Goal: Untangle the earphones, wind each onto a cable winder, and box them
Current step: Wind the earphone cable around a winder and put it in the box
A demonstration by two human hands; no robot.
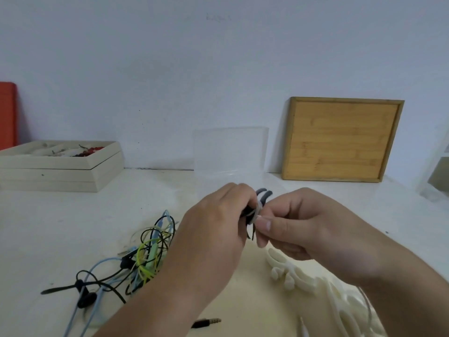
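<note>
My left hand (218, 229) grips a dark grey cable winder (263, 194) with black cable wound on it, held above the table. My right hand (298, 224) pinches the lower part of the same winder and its dark cable (252, 233). A tangle of earphones (136, 261) in black, light blue, green and yellow lies on the table to the left. A black jack plug (206, 322) lies near the front edge. Several cream cable winders (298, 276) lie under my right forearm. A clear plastic box (230, 152) stands at the back by the wall.
A beige wooden box (58, 166) holding small items sits at the back left, with a red object (8, 115) behind it. A bamboo tray (340, 139) leans against the wall at the back right. A white cable end (303, 329) lies at the front right.
</note>
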